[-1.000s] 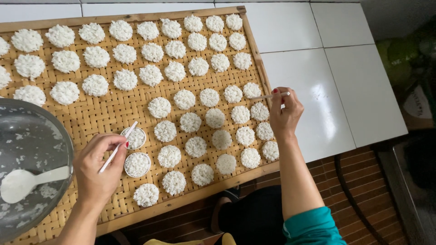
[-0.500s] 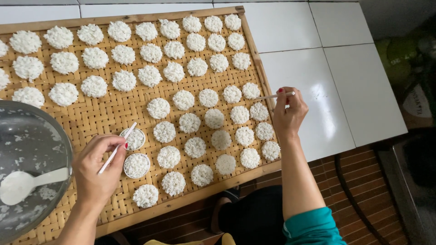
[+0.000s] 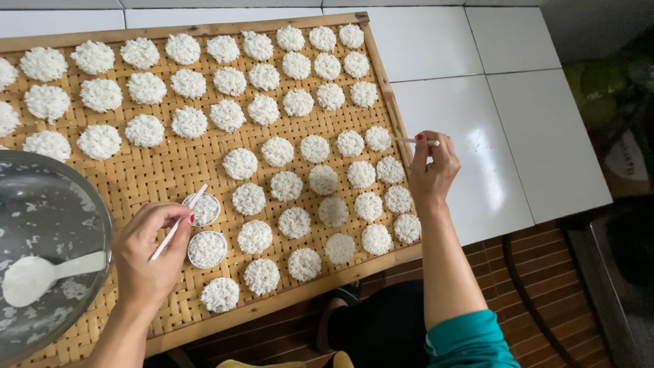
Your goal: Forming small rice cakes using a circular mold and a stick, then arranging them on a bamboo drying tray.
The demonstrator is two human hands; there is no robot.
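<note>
My left hand [image 3: 146, 255] pinches a thin white stick [image 3: 178, 221] whose tip rests at a small round ring mould [image 3: 203, 209] filled with white rice. A second filled ring mould [image 3: 207, 249] lies just below it. My right hand [image 3: 430, 170], on a teal-sleeved arm, holds another white stick [image 3: 407, 140] over the right rim of the woven bamboo tray [image 3: 204, 30]. Several round white rice cakes [image 3: 294, 222] lie in rows across the tray.
A metal bowl [image 3: 48, 204] with rice grains stuck to it and a white spoon [image 3: 41, 272] overlaps the tray's left side. White tiles [image 3: 477, 136] lie right of the tray, red-brown brick floor [image 3: 545, 286] below, and dark clutter at far right.
Both hands stay almost in place. My right hand has shifted very slightly at the tray's right rim, and my left hand's stick remains at the upper ring mould.
</note>
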